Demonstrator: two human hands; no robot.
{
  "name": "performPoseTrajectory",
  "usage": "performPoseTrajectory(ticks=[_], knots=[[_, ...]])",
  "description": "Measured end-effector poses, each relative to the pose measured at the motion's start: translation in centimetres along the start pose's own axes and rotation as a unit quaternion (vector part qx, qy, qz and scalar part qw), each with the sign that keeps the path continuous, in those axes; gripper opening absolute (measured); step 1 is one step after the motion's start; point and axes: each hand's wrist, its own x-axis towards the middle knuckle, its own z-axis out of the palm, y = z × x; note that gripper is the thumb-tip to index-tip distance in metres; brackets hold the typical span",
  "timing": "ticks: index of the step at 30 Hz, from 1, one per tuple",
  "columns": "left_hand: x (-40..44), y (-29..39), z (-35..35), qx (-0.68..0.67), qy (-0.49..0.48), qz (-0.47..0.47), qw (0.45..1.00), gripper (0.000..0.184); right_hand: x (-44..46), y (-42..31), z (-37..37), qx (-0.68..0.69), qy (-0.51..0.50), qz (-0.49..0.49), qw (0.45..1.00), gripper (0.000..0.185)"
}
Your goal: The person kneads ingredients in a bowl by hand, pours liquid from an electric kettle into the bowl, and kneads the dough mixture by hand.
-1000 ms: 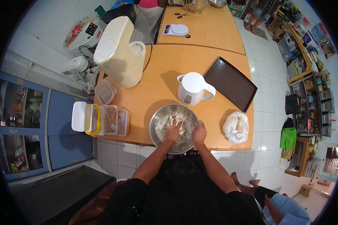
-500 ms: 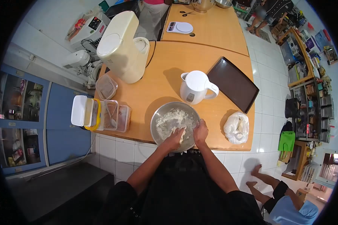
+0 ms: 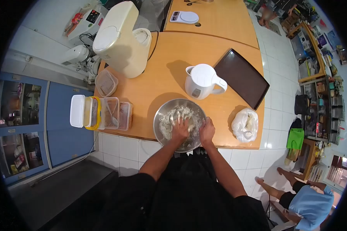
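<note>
A steel bowl (image 3: 157, 124) sits at the table's front edge, with pale, crumbly floury dough (image 3: 166, 127) inside. My left hand (image 3: 180, 129) is down in the bowl, its fingers spread and coated with dough at the tips. At the bowl's right rim, my right hand (image 3: 207, 131) grips the metal, fingers wrapped on the edge. Just behind the bowl stands a white electric kettle (image 3: 202, 79), handle to the right.
Right of the bowl lies a white plastic bag (image 3: 245, 125), with a dark tray (image 3: 243, 77) behind it. Plastic tubs (image 3: 112, 112) and a cream mixer (image 3: 117, 42) stand left. A scale (image 3: 185, 17) is farther back. A person in blue (image 3: 312, 204) is at lower right.
My left hand has moved from the bowl's near side up toward its middle, and its fingers have spread. My right hand stays on the rim. The person in blue has shifted right.
</note>
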Motion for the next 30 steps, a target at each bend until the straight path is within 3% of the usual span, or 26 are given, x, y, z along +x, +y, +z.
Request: performPoseTrajectory(ticks=[5, 6, 9, 13, 16, 18, 20, 23, 24, 27, 28, 30], knots=[[4.2, -1.3, -0.3, 0.025, -0.024, -0.013, 0.999, 0.065, 0.5, -0.5, -0.5, 0.012, -0.01, 0.005, 1.0, 0.009], [5.0, -1.8, 1.2, 0.052, 0.029, -0.014, 0.998, 0.071, 0.4, -0.5, -0.6, 0.002, -0.015, 0.006, 1.0, 0.007], [6.5, -3.0, 1.4, -0.093, -0.003, -0.029, 0.995, 0.062, 0.5, -0.4, -0.5, -0.017, -0.017, 0.005, 1.0, 0.008], [5.5, -3.8, 1.5, -0.19, 0.098, -0.013, 0.977, 0.064, 0.5, -0.5, 0.0, -0.003, 0.001, 0.015, 1.0, 0.007], [5.2, -2.7, -3.7, -0.188, -0.009, -0.055, 0.981, 0.068, 0.5, -0.6, -0.1, 0.001, 0.012, 0.014, 1.0, 0.008], [4.3, -1.7, -6.0, -0.111, -0.048, -0.047, 0.992, 0.071, 0.5, -1.0, 0.0, 0.001, 0.016, 0.009, 1.0, 0.008], [2.1, -2.1, -5.0, -0.104, -0.064, 0.011, 0.992, 0.078, 0.4, -0.9, 0.1, -0.006, 0.02, 0.01, 1.0, 0.008], [0.5, -1.2, -5.4, -0.113, -0.092, -0.043, 0.988, 0.082, 0.4, -0.5, 0.7, -0.036, 0.017, -0.002, 0.999, 0.009], [0.3, -1.1, -3.8, -0.153, -0.008, -0.029, 0.988, 0.071, 0.3, -0.5, 0.7, -0.038, 0.019, 0.006, 0.999, 0.009], [0.2, -1.4, 1.2, -0.216, 0.054, 0.081, 0.971, 0.055, 0.5, -0.8, 0.7, -0.04, 0.015, 0.015, 0.999, 0.01], [-0.3, 0.1, -0.9, -0.283, 0.028, 0.041, 0.958, 0.048, 0.5, -0.7, 0.8, -0.034, 0.013, 0.017, 0.999, 0.01], [-1.1, 0.4, -2.5, -0.269, -0.038, 0.04, 0.961, 0.054, 0.3, -0.7, 0.5, -0.03, 0.008, 0.023, 0.999, 0.01]])
